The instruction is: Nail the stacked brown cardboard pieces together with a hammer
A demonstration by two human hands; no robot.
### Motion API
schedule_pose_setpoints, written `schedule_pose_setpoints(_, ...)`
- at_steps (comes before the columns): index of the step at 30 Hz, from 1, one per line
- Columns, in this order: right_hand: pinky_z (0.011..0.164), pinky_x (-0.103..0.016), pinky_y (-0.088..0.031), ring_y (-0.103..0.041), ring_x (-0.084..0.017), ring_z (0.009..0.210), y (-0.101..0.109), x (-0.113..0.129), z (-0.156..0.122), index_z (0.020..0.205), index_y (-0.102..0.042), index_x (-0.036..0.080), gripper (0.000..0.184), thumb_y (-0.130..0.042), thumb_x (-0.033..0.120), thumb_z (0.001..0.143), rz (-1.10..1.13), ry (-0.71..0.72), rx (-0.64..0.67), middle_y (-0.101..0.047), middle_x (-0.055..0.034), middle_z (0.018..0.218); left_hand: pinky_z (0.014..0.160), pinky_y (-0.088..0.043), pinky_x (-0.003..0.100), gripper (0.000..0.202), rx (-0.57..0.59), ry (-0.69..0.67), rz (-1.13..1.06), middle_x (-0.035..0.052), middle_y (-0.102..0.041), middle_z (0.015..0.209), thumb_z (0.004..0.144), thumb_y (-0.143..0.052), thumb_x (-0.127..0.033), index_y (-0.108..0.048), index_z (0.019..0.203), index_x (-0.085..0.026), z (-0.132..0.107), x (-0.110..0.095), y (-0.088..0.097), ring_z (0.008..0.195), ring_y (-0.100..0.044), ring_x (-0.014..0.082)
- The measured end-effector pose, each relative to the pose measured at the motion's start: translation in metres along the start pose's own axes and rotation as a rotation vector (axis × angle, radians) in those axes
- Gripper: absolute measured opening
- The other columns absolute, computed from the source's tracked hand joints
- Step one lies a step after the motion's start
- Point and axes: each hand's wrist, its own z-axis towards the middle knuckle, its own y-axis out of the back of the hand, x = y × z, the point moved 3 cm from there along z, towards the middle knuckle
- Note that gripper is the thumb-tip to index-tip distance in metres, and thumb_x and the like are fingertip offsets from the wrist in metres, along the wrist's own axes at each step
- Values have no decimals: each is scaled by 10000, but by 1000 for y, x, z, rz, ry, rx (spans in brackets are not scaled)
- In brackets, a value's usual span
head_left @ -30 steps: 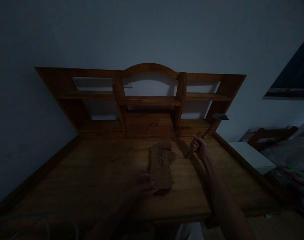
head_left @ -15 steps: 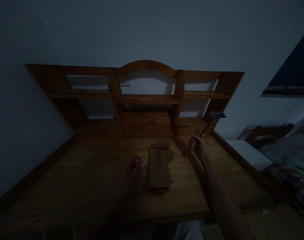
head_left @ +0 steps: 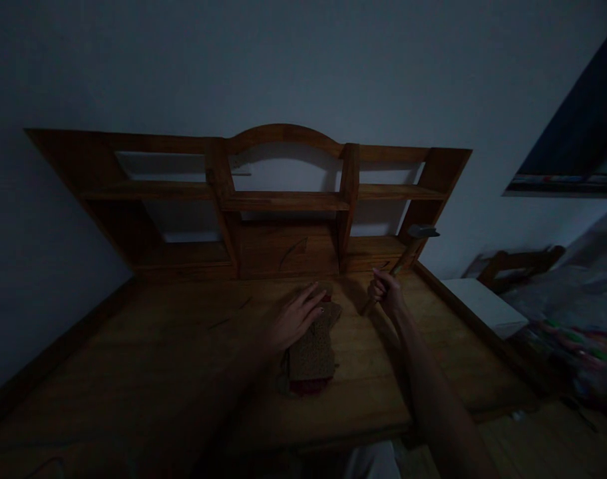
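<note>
brown speckled oblong slab on the brown wooden surface, long axis running near to far | left hand nearer, fingers extended over its far part | right hand apart on its right, closed around a wooden-handled, grey-headed hammer, head angled up and away

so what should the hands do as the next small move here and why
Probably slide the left hand off the brown slab before any swing of the hammer: that hand lies across the slab's far part, within likely harm's way, while the right hand grips the handle with the hammer's head up and away from the slab.
</note>
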Motion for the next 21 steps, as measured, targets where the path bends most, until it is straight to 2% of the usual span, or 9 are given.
schedule_pose_setpoints(6,375,-257,-88,-135,-84,360,-1,0,1,527,-191,158,551,-632,355,791,7,-18,5,-114,33,458,1141,-162,265,443,-18,-41,77,-84,-135,1460,975,-242,-414,-370,1380,-288,0,9,-8,1348,-151,103)
schedule_pose_setpoints(10,376,-259,-92,-135,-85,359,-3,2,0,523,-186,161,557,-638,351,788,14,-9,2,-108,33,458,1142,-171,275,436,-34,-42,41,-67,-165,1455,976,-251,-394,-383,1372,-266,-3,11,-9,1340,-178,106)
schedule_pose_setpoints(18,376,-255,-87,-127,-84,364,-1,2,-1,528,-190,163,548,-634,343,792,9,4,1,-106,35,465,1117,-230,272,448,-57,69,60,-59,-161,1457,971,-248,-428,-405,1353,-254,-13,21,-9,1307,-260,112)
schedule_pose_setpoints(21,374,-255,-90,-131,-85,368,-2,2,-1,529,-185,164,548,-628,339,799,6,7,-8,-109,34,466,1125,-210,261,463,-47,73,34,-63,-188,1448,975,-236,-423,-362,1382,-243,-16,23,-12,1321,-229,100)
